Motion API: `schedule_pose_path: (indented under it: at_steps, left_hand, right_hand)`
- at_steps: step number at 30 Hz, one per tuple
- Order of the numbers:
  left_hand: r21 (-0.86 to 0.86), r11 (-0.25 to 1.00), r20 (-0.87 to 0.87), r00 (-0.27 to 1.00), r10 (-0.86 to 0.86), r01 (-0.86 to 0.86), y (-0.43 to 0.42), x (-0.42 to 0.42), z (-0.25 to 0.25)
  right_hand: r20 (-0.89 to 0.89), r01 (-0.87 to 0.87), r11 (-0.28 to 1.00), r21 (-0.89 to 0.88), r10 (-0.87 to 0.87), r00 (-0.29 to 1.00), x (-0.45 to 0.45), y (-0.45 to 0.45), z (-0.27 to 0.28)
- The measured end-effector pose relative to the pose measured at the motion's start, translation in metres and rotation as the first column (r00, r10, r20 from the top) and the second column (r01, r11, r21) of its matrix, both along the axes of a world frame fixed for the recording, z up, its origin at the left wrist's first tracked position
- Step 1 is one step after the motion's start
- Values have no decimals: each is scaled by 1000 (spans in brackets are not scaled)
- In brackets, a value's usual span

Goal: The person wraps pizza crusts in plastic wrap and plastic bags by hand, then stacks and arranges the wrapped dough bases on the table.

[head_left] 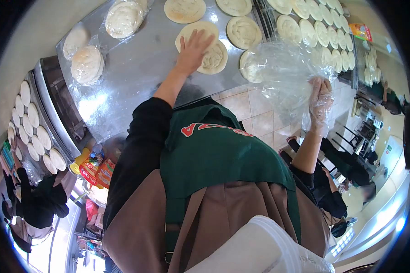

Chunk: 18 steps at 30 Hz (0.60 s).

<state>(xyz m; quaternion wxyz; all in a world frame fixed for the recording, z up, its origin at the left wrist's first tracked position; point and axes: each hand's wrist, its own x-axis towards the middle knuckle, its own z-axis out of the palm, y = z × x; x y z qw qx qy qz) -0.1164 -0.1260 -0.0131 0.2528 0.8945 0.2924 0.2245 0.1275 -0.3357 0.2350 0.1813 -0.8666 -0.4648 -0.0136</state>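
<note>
Clock directions are read on our head view, twelve at the top. A shiny metal table [146,63] spans from ten to one; tiled floor [259,113] shows near two. The bright room holds a tray [69,144] of pale rounds at nine, a rack [356,54] of rounds between one and two, and colorful packets [98,172] near eight. At least one co-worker [45,200] is at eight, and at least two more are between two and four.

Counted on the table: six loose dough rounds [243,32], between twelve and one, and three clear packages, one [124,19] at eleven and two [87,65] near ten. The tray carries about a dozen rounds; those on the rack are too many and too small to count surely.

Our left hand [197,49], at twelve, is open, palm down with fingers spread on one loose round, which overlaps another. Our right hand [321,98], in clear plastic between two and three, is closed, gripping a clear bag [284,73]. The bag lies at two, its far part over the loose round nearest one o'clock.
</note>
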Motion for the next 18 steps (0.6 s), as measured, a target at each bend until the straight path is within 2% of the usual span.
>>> schedule_pose_path:
  at_steps: [2,3,4,5,6,7,8,9,11,12,14,15,17,18]
  left_hand:
    - [50,999,-135,991,-7,14,-13,3,1]
    - [52,999,-134,991,-9,16,-14,5,-5]
    - [-6,969,-70,967,246,-247,-15,6,-15]
    - [-80,870,-28,873,486,-487,-15,5,-25]
    - [-79,872,-34,876,481,-483,-11,3,-36]
    - [-430,719,14,792,610,-547,-2,0,-48]
    - [-725,469,-1,682,731,-504,6,-3,-61]
    - [-722,470,-9,686,727,-507,15,-4,-76]
    - [-954,172,6,559,829,-246,32,-4,-82]
    - [-953,174,3,564,826,-249,37,-7,-84]
    - [-995,6,-72,763,642,-99,49,-9,-50]
    - [-995,6,-75,765,640,-102,50,-9,-52]
    - [-993,-37,-114,866,487,-110,51,-7,-51]
    - [-993,-37,-117,866,486,-113,50,-7,-50]
  right_hand:
    - [24,-19,1000,-3,19,1000,2,-4,-2]
    - [49,-40,999,-5,40,998,4,-5,-3]
    - [50,-38,999,-4,38,998,6,-7,-3]
    - [67,-21,1000,-19,22,998,8,-11,-3]
    - [82,-1,999,-35,4,997,9,-14,-5]
    - [74,4,999,-40,-1,997,9,-15,-5]
    - [46,28,999,-30,-26,999,9,-16,-5]
    - [18,52,998,-19,-52,998,9,-17,-6]
    - [21,60,998,-7,-60,998,13,-19,-11]
    - [30,62,998,5,-63,998,15,-20,-13]
    - [0,82,997,-5,-82,997,16,-20,-14]
    - [-26,96,995,-16,-96,995,17,-20,-14]
    - [-26,95,995,-28,-96,995,19,-20,-14]
    - [-23,92,995,-39,-93,995,20,-20,-15]
